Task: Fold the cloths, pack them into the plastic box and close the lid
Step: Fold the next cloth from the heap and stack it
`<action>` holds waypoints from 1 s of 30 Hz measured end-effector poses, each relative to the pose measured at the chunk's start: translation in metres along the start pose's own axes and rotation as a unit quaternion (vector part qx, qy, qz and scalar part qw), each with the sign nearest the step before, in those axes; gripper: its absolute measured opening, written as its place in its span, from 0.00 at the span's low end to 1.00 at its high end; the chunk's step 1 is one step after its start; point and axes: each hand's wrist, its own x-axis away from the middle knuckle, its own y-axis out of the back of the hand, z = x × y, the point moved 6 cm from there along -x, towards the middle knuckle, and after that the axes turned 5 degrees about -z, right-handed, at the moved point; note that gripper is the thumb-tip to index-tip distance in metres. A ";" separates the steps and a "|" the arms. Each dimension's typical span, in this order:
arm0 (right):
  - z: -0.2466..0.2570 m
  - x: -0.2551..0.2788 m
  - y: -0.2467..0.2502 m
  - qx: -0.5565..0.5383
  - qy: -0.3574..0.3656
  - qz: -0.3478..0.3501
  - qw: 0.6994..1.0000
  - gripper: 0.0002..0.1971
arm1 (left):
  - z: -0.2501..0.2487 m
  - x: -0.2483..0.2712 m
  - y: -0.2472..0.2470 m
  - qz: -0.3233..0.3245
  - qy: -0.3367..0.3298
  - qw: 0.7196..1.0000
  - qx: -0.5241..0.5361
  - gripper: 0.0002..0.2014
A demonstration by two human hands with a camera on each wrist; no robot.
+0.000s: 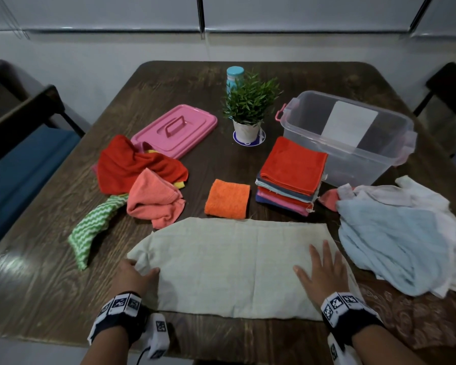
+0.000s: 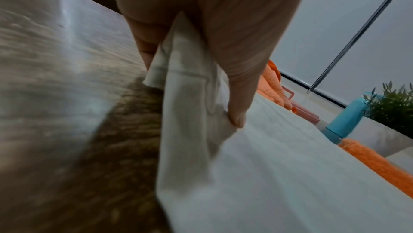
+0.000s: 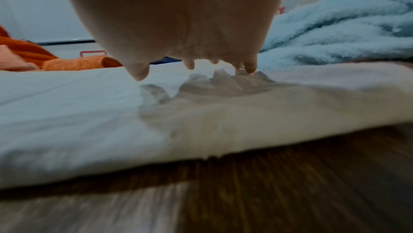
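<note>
A pale beige cloth (image 1: 229, 264) lies spread on the near part of the wooden table (image 1: 50, 272). My left hand (image 1: 134, 275) pinches its left edge between thumb and fingers; in the left wrist view the cloth (image 2: 190, 113) is bunched under the thumb (image 2: 236, 111). My right hand (image 1: 321, 270) lies flat with spread fingers on the cloth's right part (image 3: 89, 104). The clear plastic box (image 1: 350, 135) stands open at the back right. Its pink lid (image 1: 177, 130) lies at the back left. A stack of folded cloths (image 1: 291, 175) sits before the box, beside a folded orange cloth (image 1: 227, 198).
Loose red (image 1: 132, 164), salmon (image 1: 156, 198) and green-striped (image 1: 92, 227) cloths lie at the left. A light blue towel (image 1: 395, 241) with white cloths lies at the right. A potted plant (image 1: 248, 111) and a teal bottle (image 1: 234, 76) stand at the back centre. Chairs flank the table.
</note>
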 end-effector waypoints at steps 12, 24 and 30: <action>-0.015 -0.003 0.006 -0.017 -0.016 0.003 1.000 0.37 | -0.008 -0.015 -0.005 0.063 -0.029 0.994 0.085 0.14; -0.017 0.001 0.003 -0.001 -0.015 0.005 1.000 0.37 | 0.003 -0.018 -0.004 0.034 0.029 0.949 0.311 0.26; -0.002 -0.003 0.026 -0.110 -0.002 -0.040 0.993 0.37 | -0.035 -0.011 0.023 0.011 -0.109 0.956 0.273 0.28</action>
